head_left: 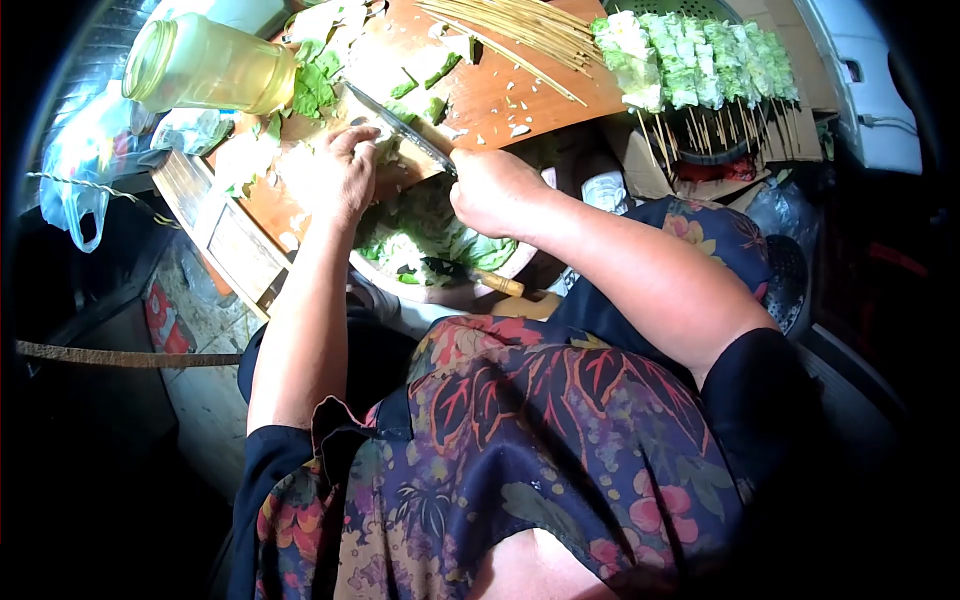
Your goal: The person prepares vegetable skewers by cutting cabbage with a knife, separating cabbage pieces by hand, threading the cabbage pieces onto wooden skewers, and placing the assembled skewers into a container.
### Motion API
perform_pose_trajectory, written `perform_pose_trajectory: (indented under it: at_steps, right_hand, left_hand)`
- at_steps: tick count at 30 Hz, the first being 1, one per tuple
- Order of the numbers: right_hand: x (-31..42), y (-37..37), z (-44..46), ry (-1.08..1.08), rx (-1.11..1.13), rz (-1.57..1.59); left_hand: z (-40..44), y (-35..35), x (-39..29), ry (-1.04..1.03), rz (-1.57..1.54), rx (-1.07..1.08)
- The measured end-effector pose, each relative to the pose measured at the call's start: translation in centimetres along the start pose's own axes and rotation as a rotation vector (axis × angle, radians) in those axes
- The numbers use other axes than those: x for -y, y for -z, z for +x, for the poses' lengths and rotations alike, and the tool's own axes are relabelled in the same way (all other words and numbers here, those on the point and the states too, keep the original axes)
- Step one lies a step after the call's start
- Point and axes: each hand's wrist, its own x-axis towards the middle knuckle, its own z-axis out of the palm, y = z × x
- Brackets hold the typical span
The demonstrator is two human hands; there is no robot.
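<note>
My right hand [492,188] is wrapped round the handle of a knife [400,126], whose long blade points up and left over the wooden board [560,118]. Just left of the blade, my left hand [348,175] rests on the board with bent fingers beside pale and green leaf pieces; whether it grips any is hidden. Green leaves [314,88] lie above it. Below the hands, a bowl [520,262] holds leafy greens [440,235] and a second tool with a wooden handle [497,283].
A large glass jar [205,68] lies tilted at the upper left, near a plastic bag [82,185]. Bamboo sticks [520,35] lie on the board. Skewered leaves [700,60] rest over a dark basket at the upper right. A small wooden drawer [225,235] sits left.
</note>
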Motion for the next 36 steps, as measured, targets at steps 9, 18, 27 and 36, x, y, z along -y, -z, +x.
perform_pose_trajectory:
  at_steps: [9,18,27,36]
  right_hand:
    - [2.2,1.9,-2.2,0.036,0.038,0.011]
    - [2.1,2.6,-2.1,0.087,0.088,-0.079]
    - [3.2,4.4,-0.4,0.058,0.234,-0.105]
    - [2.4,1.4,0.8,0.037,0.204,-0.141]
  left_hand:
    - [0.0,2.0,-3.4,0.649,-0.614,0.132]
    - [1.2,1.8,-1.3,0.880,-0.695,0.194]
    - [1.7,1.4,-0.4,0.926,-0.784,0.155]
    - [1.5,1.1,-0.2,0.845,-0.625,0.214]
